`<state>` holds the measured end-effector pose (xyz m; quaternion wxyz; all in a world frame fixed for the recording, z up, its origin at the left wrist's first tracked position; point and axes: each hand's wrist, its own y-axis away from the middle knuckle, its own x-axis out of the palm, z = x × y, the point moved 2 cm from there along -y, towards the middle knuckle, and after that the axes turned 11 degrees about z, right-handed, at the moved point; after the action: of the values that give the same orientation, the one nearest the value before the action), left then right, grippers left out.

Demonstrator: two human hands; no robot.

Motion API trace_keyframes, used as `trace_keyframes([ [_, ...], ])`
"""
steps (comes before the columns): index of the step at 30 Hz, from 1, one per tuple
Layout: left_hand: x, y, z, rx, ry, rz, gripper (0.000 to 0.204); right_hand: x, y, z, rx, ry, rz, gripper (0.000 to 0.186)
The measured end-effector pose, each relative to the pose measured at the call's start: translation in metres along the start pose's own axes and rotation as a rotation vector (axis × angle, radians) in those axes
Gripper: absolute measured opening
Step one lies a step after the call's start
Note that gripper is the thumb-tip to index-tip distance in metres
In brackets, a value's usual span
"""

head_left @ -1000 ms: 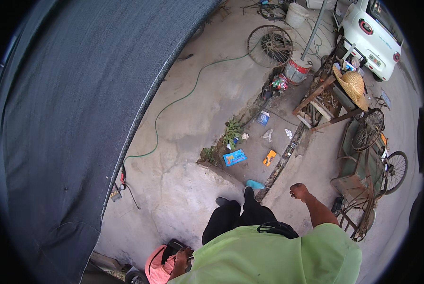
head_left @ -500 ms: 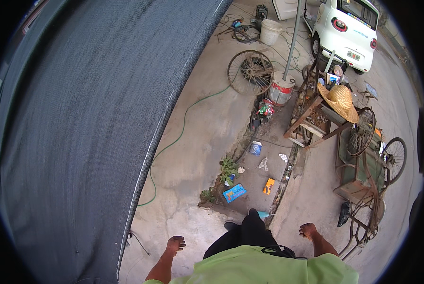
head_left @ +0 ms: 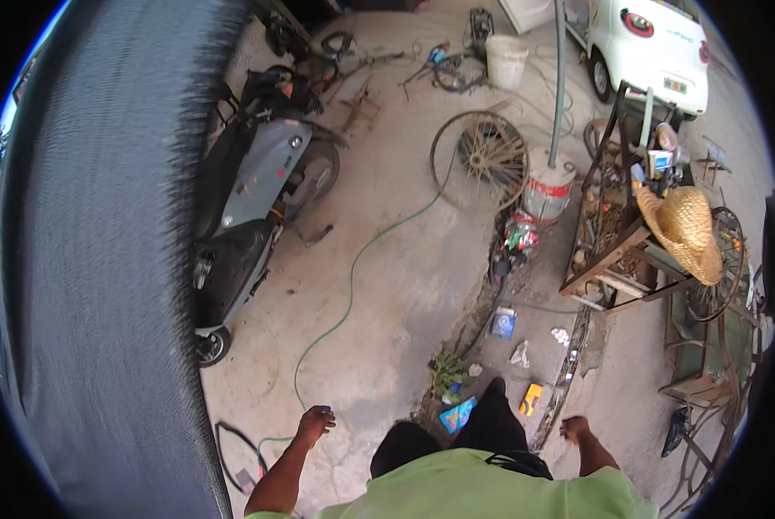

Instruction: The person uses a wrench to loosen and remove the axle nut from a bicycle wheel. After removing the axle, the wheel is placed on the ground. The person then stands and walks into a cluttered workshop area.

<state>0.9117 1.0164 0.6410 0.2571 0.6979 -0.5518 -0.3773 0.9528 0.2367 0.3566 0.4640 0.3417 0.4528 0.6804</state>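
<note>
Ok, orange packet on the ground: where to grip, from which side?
Probably pinch the orange packet across its long edges, mid-length, from above and the right: it's oblong and appears to lie flat. A dark trouser leg stands close on its left; the right hand is on its right.

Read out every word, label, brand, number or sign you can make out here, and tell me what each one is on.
Nothing can be quoted.
White rounded car: blue marking on its rear, too small to read; rectangular green number plate, too blurred.
Flat bright-blue packet: printing too blurred.
Small orange-yellow box: markings too small.
Blue-and-white rectangular box: markings too small.
</note>
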Motion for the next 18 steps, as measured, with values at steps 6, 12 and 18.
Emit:
trace_keyframes([
  [6,-0.035,0.014,0.007,-0.563,-0.279,0.153,0.034,0.051,-0.023,0.186,-0.179,-0.507,0.082,0.012],
  [12,-0.044,-0.071,-0.044,-0.669,-0.264,0.170,0.033,0.066,-0.064,0.221,0.038,-0.441,0.010,0.014],
  [18,-0.075,-0.254,-0.134,-0.499,-0.131,0.311,0.034,0.059,-0.026,0.312,0.281,-0.536,-0.151,0.027],
])
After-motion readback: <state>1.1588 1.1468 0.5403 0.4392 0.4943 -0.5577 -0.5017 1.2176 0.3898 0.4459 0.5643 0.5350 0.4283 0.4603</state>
